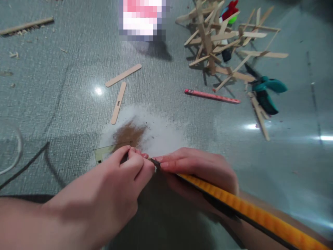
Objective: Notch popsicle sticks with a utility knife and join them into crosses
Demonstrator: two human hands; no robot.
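2 hands meet low in our view, fingertips almost touching. Our left hand (122, 184) is curled tight, thumb and fingers pinched together at the tips on something small that we cannot make out, since the fingers cover it. Our right hand (197, 170) lies flatter, its fingers stretched toward the left fingertips and closed along the orange-and-black tool (249, 211), whose dark tip sits right where both sets of fingertips meet; the handle runs back from the fingers toward the lower right corner.

Just under the left fingertips, a greenish flat piece (104, 152) pokes out on their far-left side. Directly beyond the fingertips lies a patch of white powder (161, 135) with a brown heap (128, 133) on it, close to the left thumb.

Farther out from the left fingers, 2 loose craft sticks (118, 102) (123, 75) lie on the grey table (52, 86), near each other but apart. Well beyond the right fingers sit a pink pencil (212, 96), a teal clamp (267, 93) and a tangled frame of glued sticks (223, 41). 1 more stick (26, 26) lies at the far-left edge, well away from both hands.
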